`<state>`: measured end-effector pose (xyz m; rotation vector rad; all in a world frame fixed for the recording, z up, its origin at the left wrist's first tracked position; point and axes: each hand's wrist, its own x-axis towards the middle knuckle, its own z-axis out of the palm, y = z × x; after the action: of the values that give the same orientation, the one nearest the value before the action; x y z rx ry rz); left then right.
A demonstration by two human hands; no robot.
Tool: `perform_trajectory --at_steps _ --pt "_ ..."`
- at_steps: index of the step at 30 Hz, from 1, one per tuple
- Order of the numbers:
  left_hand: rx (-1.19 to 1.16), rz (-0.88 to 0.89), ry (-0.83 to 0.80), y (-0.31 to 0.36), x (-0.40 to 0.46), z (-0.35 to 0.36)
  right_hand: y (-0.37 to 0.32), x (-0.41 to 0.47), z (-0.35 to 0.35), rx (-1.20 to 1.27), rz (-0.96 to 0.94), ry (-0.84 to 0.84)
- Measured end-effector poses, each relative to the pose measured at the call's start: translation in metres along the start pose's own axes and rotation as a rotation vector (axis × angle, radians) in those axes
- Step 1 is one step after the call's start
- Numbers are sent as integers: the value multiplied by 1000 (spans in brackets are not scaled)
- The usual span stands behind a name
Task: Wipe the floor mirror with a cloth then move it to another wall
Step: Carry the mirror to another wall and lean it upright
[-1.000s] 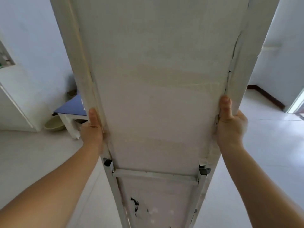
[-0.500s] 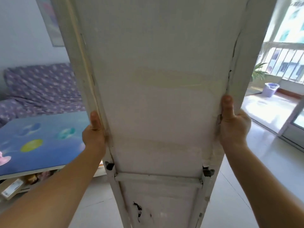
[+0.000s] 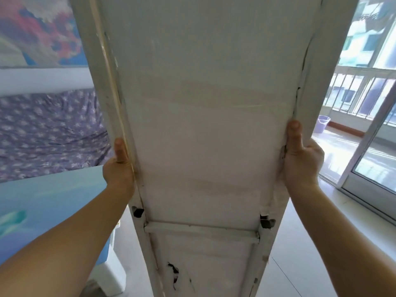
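The floor mirror [image 3: 205,129] is held upright, its white back facing the camera, between both hands. The left hand [image 3: 119,170] grips its left frame edge, the right hand [image 3: 301,161] its right edge, thumbs up.

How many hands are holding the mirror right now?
2. The left hand grips the left edge of the floor mirror, thumb on its back; the right hand grips the right edge at about the same height.
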<state>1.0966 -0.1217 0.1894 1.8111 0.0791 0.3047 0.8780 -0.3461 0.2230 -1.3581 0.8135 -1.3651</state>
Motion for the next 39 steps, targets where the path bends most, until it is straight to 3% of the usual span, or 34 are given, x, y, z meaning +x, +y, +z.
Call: perform_trajectory --at_steps 11,16,25,39 --pt "-41 42 -18 37 78 207 70 191 85 -4 -41 29" --pt "-102 13 -182 49 128 310 108 272 129 -21 -46 81" --pt "-17 86 -248 101 194 474 164 428 206 -37 -20 134" --pt "-56 102 -247 149 338 721 243 684 362 18 9 35"
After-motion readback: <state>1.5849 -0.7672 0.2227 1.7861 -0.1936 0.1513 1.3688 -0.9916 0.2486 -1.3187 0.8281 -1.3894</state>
